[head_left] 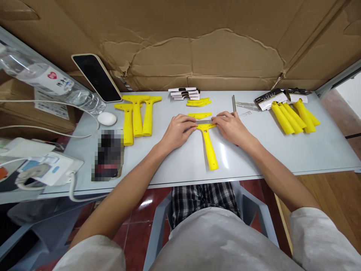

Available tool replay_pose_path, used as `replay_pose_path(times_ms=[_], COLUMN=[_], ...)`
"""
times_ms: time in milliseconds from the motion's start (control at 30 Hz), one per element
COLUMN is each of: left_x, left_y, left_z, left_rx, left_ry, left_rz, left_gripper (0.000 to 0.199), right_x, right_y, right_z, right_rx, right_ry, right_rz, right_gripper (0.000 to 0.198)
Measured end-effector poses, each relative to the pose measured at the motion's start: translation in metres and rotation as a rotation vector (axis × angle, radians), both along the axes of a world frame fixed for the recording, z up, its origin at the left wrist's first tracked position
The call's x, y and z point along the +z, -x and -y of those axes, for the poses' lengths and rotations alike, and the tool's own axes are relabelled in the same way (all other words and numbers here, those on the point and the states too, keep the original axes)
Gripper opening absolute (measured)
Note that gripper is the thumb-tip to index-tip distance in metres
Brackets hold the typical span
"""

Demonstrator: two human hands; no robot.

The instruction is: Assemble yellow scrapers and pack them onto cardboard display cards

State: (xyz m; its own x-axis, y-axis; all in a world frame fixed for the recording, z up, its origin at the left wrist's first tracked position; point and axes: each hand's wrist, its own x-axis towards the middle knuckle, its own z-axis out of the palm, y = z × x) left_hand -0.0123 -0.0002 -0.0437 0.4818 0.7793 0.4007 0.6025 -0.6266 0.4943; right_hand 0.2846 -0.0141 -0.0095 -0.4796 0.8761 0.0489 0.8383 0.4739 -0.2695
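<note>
A yellow scraper handle [209,150] lies on the table in front of me, its wide head pointing away. Across that head runs a flat metal blade [203,122]. My left hand [180,130] pinches the blade's left end, and my right hand [229,126] has its fingers closed at the right end. Just beyond the blade is a loose yellow cover strip [199,115]. More yellow strips [199,102] are piled farther back. To the right of them lie loose metal blades [246,109]. My fingertips hide both ends of the blade.
Several yellow handles [137,116] lie at left, and several carded scrapers [283,116] at right. Folded cards [184,93] are stacked at the back. A phone [97,77] leans near a water bottle [53,81]; a white egg-shaped object [107,119] sits below. Cardboard [191,45] walls the rear.
</note>
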Motion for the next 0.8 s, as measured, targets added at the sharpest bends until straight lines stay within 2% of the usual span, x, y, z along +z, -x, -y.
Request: replay_pose_path(times_ms=[400, 633, 800], left_x=[0.0022, -0.0013, -0.0012], left_y=[-0.0029, -0.0007, -0.0004], left_z=[0.0047, 0.0034, 0.0041], left_rx=[0.036, 0.02, 0.018], left_ry=[-0.011, -0.037, -0.069], left_rz=[0.005, -0.01, -0.02], left_gripper=[0.02, 0.024, 0.022], right_x=[-0.0047, 0.0021, 0.0024], right_y=[-0.0053, -0.0072, -0.0079], right_z=[-0.0005, 0.0034, 0.001], right_rx=[0.077, 0.084, 0.081], right_ry=[-0.086, -0.039, -0.044], right_rz=[-0.035, -0.039, -0.047], right_gripper=[0.054, 0.043, 0.046])
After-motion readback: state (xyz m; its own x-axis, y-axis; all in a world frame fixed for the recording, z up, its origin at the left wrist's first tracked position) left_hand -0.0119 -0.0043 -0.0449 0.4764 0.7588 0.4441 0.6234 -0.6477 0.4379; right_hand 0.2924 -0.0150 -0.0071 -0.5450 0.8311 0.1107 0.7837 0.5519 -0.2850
